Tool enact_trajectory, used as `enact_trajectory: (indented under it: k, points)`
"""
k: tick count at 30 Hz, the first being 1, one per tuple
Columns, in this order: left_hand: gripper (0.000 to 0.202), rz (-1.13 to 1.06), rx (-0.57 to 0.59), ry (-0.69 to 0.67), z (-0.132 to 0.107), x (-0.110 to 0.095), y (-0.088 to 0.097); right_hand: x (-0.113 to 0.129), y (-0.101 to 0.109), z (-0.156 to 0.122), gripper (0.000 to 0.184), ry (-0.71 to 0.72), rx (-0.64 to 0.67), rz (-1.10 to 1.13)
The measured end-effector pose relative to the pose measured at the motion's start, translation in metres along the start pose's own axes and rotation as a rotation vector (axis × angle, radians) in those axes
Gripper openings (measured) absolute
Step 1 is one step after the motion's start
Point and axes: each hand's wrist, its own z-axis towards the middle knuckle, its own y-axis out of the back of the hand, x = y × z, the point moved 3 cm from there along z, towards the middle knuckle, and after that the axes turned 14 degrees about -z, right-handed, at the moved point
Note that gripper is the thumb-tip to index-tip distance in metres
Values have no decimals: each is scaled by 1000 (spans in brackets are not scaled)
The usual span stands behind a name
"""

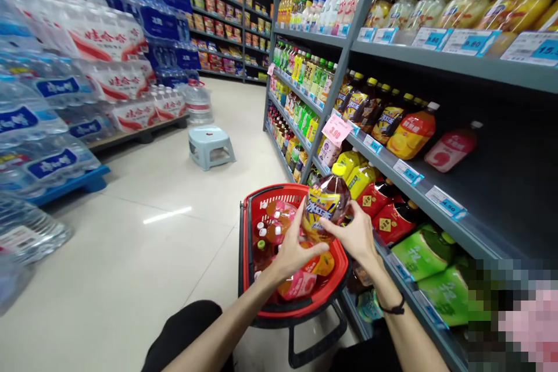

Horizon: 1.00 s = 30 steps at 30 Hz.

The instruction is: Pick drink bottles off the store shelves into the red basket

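Note:
Between my two hands I hold a large bottle of dark iced tea (325, 203) with a yellow cap and a yellow-and-blue label, tilted slightly. My left hand (294, 247) grips its left side and lower part, thumb spread underneath. My right hand (355, 232) closes on its right side, with the thumb across the label. Directly below is a red shopping basket (248, 256) with a black rim. Inside lie several drink bottles, among them a pink-labelled bottle (300, 285) and an orange-labelled bottle (322, 264); my hands hide some of them.
Shelves of drinks (392, 157) run along the right, with jars (471, 6) higher up. A light blue step stool (211, 145) stands on the tiled floor ahead. Stacked packs of bottled water (100, 40) line the left. Snack shelves (222, 11) stand at the back.

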Motion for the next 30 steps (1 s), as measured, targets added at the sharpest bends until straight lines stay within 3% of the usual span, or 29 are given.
enact_trajectory:
  k: [3,6,11,16,19,22,26,28,30]
  points:
    - [142,123,-90,-32,-5,12,-2,-3,-13,-16,68,-11,-19,-84]
    - [143,60,-99,23,-7,19,-3,-4,-16,-27,85,85,-65,-76]
    - [145,-90,11,56,-15,15,-10,-1,1,-38,84,325,-147,-110]
    - [142,-123,85,-9,-21,13,-19,9,20,-48,86,364,-266,-197]
    - [138,-100,15,-69,-23,11,-22,12,23,-50,93,292,-274,-196]
    - [127,-123,-37,-83,-23,6,-20,2,23,-45,92,164,-180,84]
    - [110,-263,121,1,-22,-5,-16,-22,15,-29,69,116,-80,661]
    - [106,-207,190,32,-25,-9,-16,-32,7,-23,62,128,-35,867]
    - [96,-84,176,14,-29,-10,-16,-39,-3,-19,65,123,16,971]
